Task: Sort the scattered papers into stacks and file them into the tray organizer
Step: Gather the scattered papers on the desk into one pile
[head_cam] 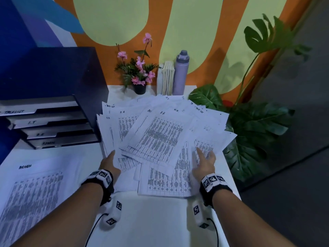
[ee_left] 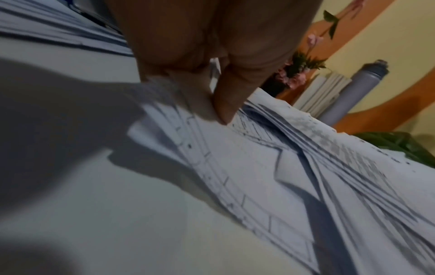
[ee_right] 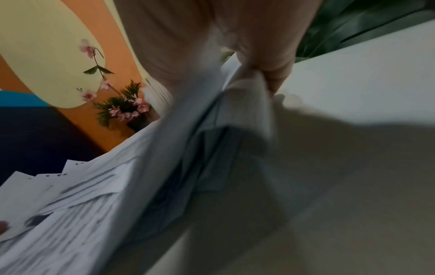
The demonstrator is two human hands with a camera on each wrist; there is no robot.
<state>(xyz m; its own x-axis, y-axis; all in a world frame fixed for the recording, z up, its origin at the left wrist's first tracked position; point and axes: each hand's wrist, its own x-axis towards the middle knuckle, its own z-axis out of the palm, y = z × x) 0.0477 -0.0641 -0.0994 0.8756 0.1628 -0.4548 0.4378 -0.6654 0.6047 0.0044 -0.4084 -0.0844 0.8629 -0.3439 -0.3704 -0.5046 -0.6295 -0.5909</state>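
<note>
Both hands in the paper pile

Left hand and right hand pinch sheets at the near edges of the scattered papers on the worktop; tray organizer sits left, slots labelled.

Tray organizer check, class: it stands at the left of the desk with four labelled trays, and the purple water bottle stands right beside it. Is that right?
One detail is wrong. The tray organizer does stand at the left with four labelled trays, but the purple water bottle is not beside it. The head view shows the bottle at the back of the desk next to the upright books, with the flower pot between it and the organizer.
</note>
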